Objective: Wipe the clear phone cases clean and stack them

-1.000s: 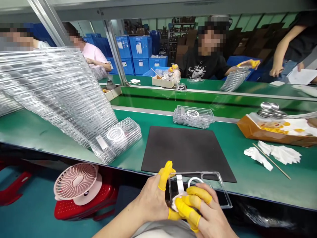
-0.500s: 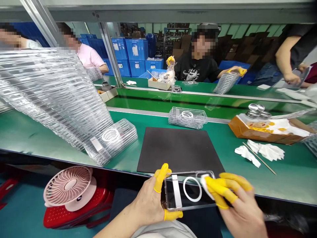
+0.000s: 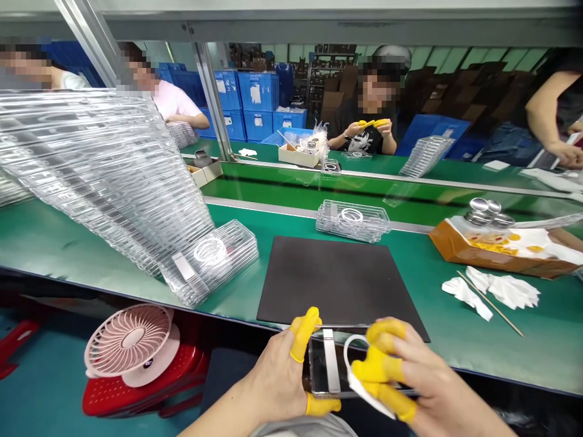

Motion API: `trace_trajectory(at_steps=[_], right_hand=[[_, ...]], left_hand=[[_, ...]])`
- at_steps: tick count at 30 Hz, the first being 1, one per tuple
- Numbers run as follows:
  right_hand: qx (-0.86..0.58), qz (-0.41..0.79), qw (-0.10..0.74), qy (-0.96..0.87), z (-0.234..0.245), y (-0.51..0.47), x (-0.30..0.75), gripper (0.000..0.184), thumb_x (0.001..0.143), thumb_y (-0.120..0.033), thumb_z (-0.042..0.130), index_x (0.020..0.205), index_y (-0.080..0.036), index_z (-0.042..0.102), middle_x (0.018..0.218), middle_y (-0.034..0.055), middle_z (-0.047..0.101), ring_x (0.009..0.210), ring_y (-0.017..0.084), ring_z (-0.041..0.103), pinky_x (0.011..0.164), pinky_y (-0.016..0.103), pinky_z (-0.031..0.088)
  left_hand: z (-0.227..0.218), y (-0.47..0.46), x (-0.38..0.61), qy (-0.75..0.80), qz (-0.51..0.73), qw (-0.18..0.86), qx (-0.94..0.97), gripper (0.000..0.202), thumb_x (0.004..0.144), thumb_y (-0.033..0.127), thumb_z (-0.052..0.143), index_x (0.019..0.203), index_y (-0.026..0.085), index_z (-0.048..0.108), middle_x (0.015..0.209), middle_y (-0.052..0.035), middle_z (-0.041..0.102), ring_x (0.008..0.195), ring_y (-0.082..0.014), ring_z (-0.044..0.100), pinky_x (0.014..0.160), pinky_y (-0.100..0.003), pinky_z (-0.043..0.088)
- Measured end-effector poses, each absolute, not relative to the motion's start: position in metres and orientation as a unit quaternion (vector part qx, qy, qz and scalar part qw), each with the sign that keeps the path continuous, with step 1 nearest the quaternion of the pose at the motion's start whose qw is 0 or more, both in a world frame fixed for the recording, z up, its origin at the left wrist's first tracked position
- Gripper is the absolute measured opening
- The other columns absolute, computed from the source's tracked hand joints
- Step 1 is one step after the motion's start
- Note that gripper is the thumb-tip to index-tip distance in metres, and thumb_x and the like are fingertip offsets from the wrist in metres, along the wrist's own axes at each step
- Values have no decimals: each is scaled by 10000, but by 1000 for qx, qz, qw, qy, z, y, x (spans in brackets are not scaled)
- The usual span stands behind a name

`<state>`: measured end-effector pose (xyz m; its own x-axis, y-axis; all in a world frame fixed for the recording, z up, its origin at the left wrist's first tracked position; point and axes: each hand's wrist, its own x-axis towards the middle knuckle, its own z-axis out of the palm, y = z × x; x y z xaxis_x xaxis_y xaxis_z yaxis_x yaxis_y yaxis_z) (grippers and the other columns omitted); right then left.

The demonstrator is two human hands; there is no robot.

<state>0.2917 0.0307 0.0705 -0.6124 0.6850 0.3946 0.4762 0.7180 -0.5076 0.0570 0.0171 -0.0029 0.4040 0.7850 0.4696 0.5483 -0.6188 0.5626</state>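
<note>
My left hand (image 3: 282,370), with yellow finger cots on thumb and fingertips, grips the left end of a clear phone case (image 3: 331,364) over my lap. The case carries a white strip and a white ring. In my right hand (image 3: 410,370), also in yellow finger cots, a white cloth (image 3: 372,402) is pinched against the case's face, over the ring. My right fingers hide the case's right end. Just beyond the case lies a black mat (image 3: 337,279) on the green bench.
Leaning stacks of clear cases (image 3: 109,164) fill the left, with a small pile (image 3: 353,221) behind the mat. On the right are an orange box (image 3: 496,255), crumpled white cloths (image 3: 510,288) and a wooden stick (image 3: 492,304). A pink fan (image 3: 132,340) sits on a red stool. Co-workers sit opposite.
My right hand with the cloth has moved left across the case, from its right end onto the ring. The case tilts flatter. Across the bench, a co-worker has let go of a stack of cases.
</note>
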Motion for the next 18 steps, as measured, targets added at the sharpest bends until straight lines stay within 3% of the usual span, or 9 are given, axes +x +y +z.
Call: trace_trajectory(at_steps=[4, 9, 18], right_hand=[[-435, 211, 372, -792, 49, 31, 334, 192, 883, -328, 637, 1055, -268, 701, 982, 71, 663, 964, 236, 624, 795, 318, 552], [-506, 143, 405, -748, 9, 36, 344, 193, 881, -336, 640, 1045, -264, 710, 1002, 60, 676, 976, 229, 631, 848, 344, 537], [-495, 83, 416, -758, 15, 47, 321, 139, 910, -282, 606, 1029, -286, 680, 982, 30, 657, 1003, 212, 595, 850, 353, 499]], left_hand=[[0, 17, 56, 410, 359, 195, 816, 1199, 562, 418, 877, 1469, 269, 107, 1175, -112, 625, 1046, -322, 672, 900, -450, 572], [3, 17, 54, 422, 348, 205, 812, 1274, 503, 408, 913, 1479, 281, 104, 1277, -142, 584, 1101, -352, 649, 904, -476, 572], [8, 15, 54, 441, 329, 222, 805, 1404, 440, 317, 956, 1497, 296, 33, 1300, -152, 587, 1089, -356, 655, 898, -511, 565]])
